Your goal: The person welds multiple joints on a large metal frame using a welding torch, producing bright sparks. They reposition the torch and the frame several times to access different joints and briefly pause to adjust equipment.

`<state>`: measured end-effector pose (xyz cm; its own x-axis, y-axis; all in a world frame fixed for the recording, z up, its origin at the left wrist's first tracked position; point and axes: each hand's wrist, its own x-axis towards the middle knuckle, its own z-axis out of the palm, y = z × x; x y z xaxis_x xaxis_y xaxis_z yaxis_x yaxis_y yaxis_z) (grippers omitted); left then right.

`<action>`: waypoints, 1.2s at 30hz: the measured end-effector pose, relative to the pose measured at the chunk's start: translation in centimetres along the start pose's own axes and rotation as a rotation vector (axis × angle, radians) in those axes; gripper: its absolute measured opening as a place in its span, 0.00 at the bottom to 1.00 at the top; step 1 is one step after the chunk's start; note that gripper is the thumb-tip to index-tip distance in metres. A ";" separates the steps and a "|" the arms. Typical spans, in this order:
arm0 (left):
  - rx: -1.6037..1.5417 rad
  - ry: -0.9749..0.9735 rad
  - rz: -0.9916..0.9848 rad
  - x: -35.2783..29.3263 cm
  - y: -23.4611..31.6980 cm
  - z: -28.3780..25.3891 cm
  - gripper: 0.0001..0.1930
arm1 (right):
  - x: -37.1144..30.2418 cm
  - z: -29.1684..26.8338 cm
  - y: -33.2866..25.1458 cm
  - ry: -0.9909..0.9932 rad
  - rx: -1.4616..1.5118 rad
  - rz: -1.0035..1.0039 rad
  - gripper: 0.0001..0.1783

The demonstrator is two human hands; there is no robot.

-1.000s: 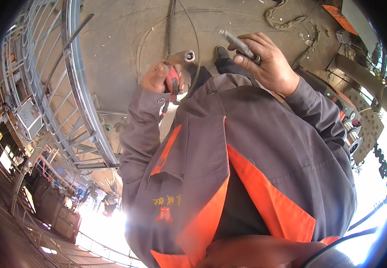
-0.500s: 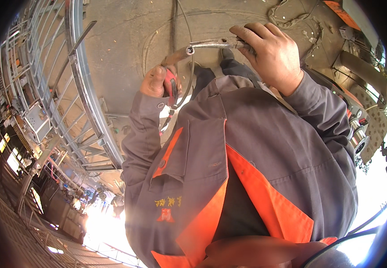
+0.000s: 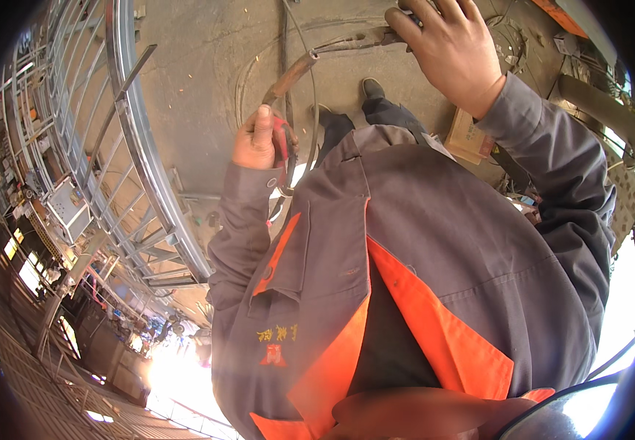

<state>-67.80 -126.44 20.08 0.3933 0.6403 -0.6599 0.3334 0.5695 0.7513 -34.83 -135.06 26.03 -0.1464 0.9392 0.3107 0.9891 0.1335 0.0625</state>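
Observation:
My left hand (image 3: 256, 139) is closed around the red handle of a welding torch (image 3: 282, 143), thumb lying along it. The torch's brown, tube-like nozzle (image 3: 293, 76) points up and to the right. In my right hand (image 3: 455, 57), closed around the grips, is a pair of long-nose pliers (image 3: 361, 40). The plier jaws reach left to the nozzle's open end; whether they touch it or sit inside, I cannot tell. My right fingertips are partly cut off by the top edge of the view.
A grey metal frame with rungs (image 3: 138, 139) stands at my left. A dark cable (image 3: 284, 37) runs over the concrete floor (image 3: 193, 59), with coiled cable (image 3: 511, 44) at the far right. A cardboard box (image 3: 467, 138) lies below my right forearm. My shoes (image 3: 372, 89) show beyond my jacket.
My right hand has moved farther away and slightly right with the pliers. The torch nozzle has swung up and away, showing more of its length. The cardboard box has come into sight.

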 end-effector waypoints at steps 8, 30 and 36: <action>0.056 0.128 0.000 0.1 -0.9 1.1 0.30 | -0.7 4.9 -0.5 -0.248 0.259 0.183 0.11; -0.049 0.151 0.098 1.4 -1.4 0.4 0.35 | -3.6 7.1 -6.0 -0.355 1.101 0.665 0.22; 0.795 0.455 0.262 3.7 -0.2 2.1 0.28 | -3.0 9.0 -3.5 -0.018 1.050 0.864 0.21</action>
<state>-64.59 -125.32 17.49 0.2234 0.9324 -0.2841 0.8330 -0.0312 0.5524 -37.70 -135.55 16.37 0.5135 0.8481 -0.1304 0.3124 -0.3262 -0.8922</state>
